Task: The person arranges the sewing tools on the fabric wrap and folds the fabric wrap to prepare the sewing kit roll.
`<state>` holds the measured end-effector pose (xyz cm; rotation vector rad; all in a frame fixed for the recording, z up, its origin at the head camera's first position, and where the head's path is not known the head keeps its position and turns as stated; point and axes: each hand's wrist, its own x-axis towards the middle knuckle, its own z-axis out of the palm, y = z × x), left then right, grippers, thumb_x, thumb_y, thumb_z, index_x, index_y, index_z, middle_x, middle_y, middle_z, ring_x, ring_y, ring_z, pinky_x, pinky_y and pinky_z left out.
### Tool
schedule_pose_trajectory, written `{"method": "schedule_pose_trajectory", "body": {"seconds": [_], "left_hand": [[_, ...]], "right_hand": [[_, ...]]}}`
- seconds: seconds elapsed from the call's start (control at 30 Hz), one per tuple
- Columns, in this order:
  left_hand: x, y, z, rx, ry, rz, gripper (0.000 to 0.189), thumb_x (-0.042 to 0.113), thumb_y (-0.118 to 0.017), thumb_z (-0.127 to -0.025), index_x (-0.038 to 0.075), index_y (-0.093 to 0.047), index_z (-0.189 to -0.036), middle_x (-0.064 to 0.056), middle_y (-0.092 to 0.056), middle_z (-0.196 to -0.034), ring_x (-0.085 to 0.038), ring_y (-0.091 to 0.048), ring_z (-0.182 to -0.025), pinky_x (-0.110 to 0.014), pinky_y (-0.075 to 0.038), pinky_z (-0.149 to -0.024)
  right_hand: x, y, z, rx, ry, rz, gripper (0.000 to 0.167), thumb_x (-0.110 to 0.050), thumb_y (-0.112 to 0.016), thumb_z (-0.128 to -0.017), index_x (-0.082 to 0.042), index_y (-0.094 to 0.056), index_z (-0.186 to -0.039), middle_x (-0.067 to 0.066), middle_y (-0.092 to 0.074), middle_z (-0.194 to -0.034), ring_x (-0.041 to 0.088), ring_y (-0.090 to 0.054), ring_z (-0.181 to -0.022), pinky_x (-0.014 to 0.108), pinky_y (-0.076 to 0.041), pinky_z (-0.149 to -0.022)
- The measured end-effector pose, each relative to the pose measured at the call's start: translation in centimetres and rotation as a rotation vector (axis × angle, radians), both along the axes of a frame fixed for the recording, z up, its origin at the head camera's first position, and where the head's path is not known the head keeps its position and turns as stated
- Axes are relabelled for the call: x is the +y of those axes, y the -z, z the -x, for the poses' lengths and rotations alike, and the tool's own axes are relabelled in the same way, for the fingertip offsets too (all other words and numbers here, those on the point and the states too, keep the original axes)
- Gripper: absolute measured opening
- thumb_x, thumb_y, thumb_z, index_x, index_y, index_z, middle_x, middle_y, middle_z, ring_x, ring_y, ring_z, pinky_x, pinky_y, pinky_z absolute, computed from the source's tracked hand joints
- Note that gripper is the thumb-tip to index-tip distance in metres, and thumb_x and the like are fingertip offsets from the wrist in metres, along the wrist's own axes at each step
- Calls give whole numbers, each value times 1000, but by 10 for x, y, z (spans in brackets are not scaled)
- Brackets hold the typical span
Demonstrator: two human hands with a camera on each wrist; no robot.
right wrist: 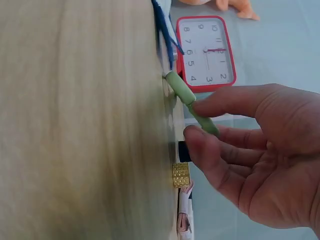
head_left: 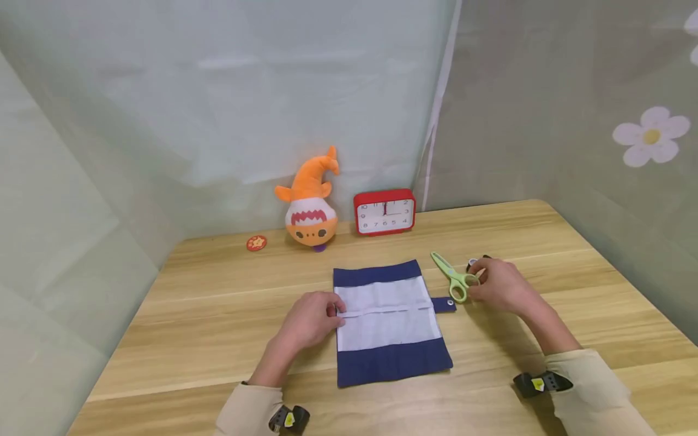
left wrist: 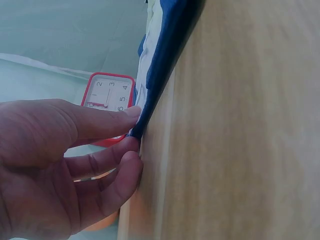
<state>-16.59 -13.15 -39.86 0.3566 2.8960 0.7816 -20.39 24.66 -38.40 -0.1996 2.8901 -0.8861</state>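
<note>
A navy-and-white cloth roll-up case (head_left: 389, 330) lies unrolled on the table, its snap tab (head_left: 444, 304) pointing right. My left hand (head_left: 312, 318) pinches its left edge; in the left wrist view, thumb and fingertips meet at the cloth (left wrist: 150, 80). Just past the tab are light green scissors (head_left: 455, 280), blades pointing away to the left. My right hand (head_left: 503, 283) holds the scissors' right handle loop at the fingertips. Seen from the right wrist, the green handle (right wrist: 181, 89) slants up from the table between thumb and fingers.
Along the back stand an orange shark plush (head_left: 311, 206) and a red-framed clock (head_left: 385, 212). A round red star piece (head_left: 256, 243) lies left of the plush. Beyond my right hand are a black item (head_left: 486, 257), a gold dimpled piece (right wrist: 181, 175) and a pink bundle (right wrist: 185, 215).
</note>
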Motion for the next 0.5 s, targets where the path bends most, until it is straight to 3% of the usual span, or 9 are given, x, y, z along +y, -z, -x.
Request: {"method": "schedule_pose_trajectory", "body": {"seconds": [0.3,0.5], "left_hand": [[-1,1,-1,-8,0,-6,9,10,-83,-90,13,-75,-95,1,-57,-74,-17,-51,-71,-31,-40,-69],[0,0,-2,4,20,-5,10,11,-84,-89,12,-75,-95,2,-57,-75,-16,-51,-71,-31,-40,-68]], "right_hand": [[4,8,0,-61,71,303,47,-3,-72,-90,11,-60,-133,22,-74,-99,16,-74,-74,30,-60,-66],[8,14,4,-70,122,439,46,0,-72,-95,14,-58,-136,20,-74,-101,12,-74,-78,29,-63,-71]]}}
